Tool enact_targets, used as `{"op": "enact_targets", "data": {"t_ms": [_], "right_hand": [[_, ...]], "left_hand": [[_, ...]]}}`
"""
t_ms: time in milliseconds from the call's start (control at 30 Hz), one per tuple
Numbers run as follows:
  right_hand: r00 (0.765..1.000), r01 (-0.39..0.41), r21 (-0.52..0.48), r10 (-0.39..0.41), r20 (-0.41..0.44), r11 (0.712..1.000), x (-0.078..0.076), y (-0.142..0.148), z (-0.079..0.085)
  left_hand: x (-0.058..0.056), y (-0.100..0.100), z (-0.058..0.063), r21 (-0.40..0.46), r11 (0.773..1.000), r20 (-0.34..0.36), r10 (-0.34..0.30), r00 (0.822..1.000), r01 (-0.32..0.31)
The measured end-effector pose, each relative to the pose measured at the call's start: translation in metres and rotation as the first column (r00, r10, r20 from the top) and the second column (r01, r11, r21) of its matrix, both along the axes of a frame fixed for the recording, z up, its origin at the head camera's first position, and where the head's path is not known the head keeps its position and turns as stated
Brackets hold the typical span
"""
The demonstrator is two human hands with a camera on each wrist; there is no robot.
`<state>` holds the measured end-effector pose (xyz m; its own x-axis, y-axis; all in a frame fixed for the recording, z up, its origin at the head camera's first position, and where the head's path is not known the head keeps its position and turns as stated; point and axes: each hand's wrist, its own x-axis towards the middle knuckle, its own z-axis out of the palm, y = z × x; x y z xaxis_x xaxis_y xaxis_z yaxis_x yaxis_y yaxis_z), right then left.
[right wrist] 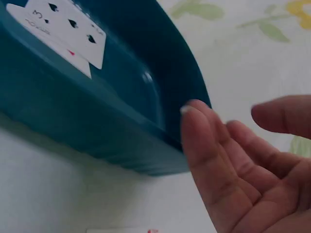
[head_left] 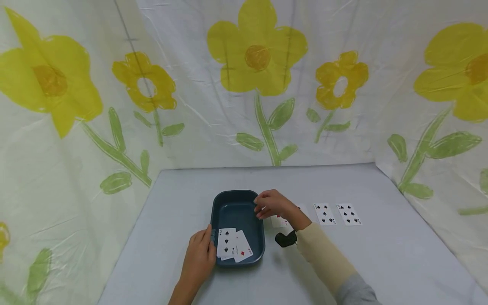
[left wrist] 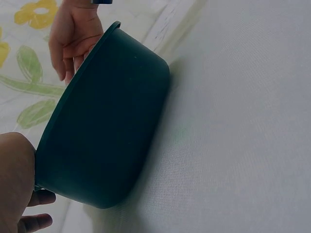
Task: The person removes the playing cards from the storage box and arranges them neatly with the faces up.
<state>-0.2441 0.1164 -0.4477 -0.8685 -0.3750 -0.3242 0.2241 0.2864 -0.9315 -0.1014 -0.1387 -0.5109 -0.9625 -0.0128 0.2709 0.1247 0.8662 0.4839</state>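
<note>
A deep teal plastic tray [head_left: 237, 203] stands on the table, with several overlapping playing cards near its front end. On top lies a three of spades [head_left: 226, 241], beside a card with a red diamond [head_left: 244, 250]. My left hand [head_left: 198, 254] grips the tray's left rim, its fingers partly hidden in the left wrist view. Over the right rim hovers my right hand [head_left: 272, 203], holding nothing; its fingers [right wrist: 206, 160] are loosely bent, the thumb apart. Below the right wrist lies a card with red marks [head_left: 279, 222], partly covered by the arm.
Farther right, two spade cards lie face up: one card [head_left: 325, 214] and another card [head_left: 348, 214] beside it. A black object [head_left: 286, 239] hangs at the right wrist. Flower-printed sheeting [head_left: 213, 127] borders the pale table [head_left: 171, 203] at the back and sides.
</note>
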Motion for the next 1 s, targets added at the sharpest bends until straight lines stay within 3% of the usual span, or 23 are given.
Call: {"op": "enact_targets", "data": {"t_ms": [133, 467, 800, 1000], "right_hand": [[0.993, -0.094, -0.025, 0.096, 0.076, 0.995, 0.001, -0.012, 0.001], [0.971, -0.135, -0.007, 0.134, 0.200, 0.991, 0.006, -0.035, -0.003], [0.934, -0.189, -0.059, 0.198, 0.296, 0.980, 0.018, -0.055, -0.010], [0.919, -0.188, -0.055, 0.195, 0.344, 0.981, 0.021, -0.066, -0.016]], "left_hand": [[0.000, 0.001, 0.000, 0.000, 1.000, -0.003, 0.001, 1.000, -0.001], [0.002, 0.000, 0.001, -0.008, 1.000, -0.010, 0.001, 1.000, -0.001], [0.002, 0.000, 0.002, -0.011, 1.000, 0.018, -0.001, 1.000, 0.001], [0.001, 0.000, 0.004, -0.019, 1.000, 0.018, -0.001, 1.000, 0.001]]}}
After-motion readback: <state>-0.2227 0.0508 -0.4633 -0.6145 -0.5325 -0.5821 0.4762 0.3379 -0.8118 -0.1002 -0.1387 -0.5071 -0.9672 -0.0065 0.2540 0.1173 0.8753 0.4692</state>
